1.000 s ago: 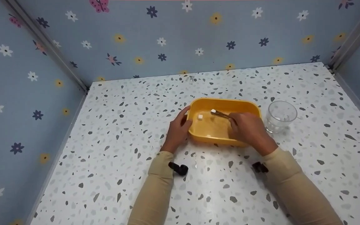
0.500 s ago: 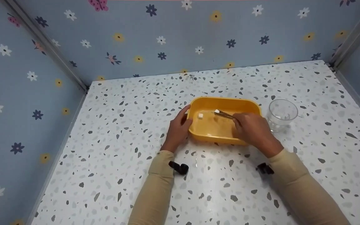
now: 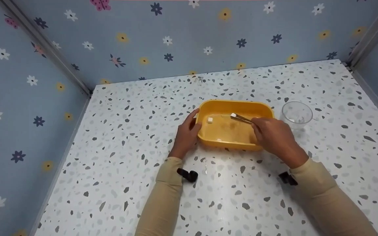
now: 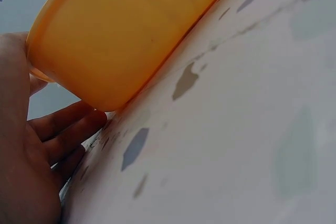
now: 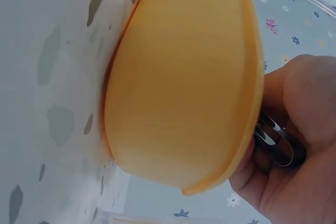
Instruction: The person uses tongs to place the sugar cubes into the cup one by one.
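Observation:
A yellow plastic tray (image 3: 230, 144) stands on the speckled table. At its left end my left hand (image 3: 184, 137) holds it, thumb at the rim and fingers along the outside near the base, as the left wrist view shows. My right hand (image 3: 276, 137) grips small metal tongs (image 3: 243, 119) over the tray's right part; their bent end shows in the palm in the right wrist view. A small white cube (image 3: 233, 115) sits between the tongs' tips, above the tray floor. Another white cube (image 3: 210, 120) lies in the tray's left part.
Right of the tray stands a clear glass (image 3: 296, 114) with some white pieces inside, close to my right hand. A blue flowered wall (image 3: 189, 39) closes off the back, with more panels left and right. Black wrist cameras (image 3: 189, 175) jut from the sleeves.
My right hand has moved right with the tongs and the white cube in their tips, toward the tray's right end. The left hand stays at the tray.

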Tool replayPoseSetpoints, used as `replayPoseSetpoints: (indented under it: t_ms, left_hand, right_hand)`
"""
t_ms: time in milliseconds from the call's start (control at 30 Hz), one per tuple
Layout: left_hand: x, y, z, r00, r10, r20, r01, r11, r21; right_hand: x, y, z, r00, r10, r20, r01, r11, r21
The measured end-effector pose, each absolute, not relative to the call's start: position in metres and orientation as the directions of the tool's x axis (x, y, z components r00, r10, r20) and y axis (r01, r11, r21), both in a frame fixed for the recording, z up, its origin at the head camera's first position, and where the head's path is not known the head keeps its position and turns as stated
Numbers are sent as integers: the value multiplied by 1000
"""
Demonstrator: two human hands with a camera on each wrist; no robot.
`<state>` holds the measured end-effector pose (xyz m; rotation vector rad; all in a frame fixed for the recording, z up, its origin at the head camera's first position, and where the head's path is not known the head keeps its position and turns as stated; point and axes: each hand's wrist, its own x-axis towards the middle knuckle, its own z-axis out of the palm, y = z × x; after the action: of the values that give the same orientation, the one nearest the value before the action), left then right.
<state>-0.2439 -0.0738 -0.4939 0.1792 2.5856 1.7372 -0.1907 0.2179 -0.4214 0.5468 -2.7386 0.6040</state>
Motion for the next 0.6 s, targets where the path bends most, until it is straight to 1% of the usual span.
replayPoseSetpoints:
  t_ms: [233, 600]
  left_hand:
    - [-244, -73, -492, -994, 100, 53, 87, 384, 919]
    - [-244, -73, -493, -996, 86, 32, 63, 386, 920]
  right_hand:
    - [-185, 221, -411, -880, -289, 376, -420, 844, -334]
    - [-179, 231, -394, -893, -240, 381, -378, 859, -345]
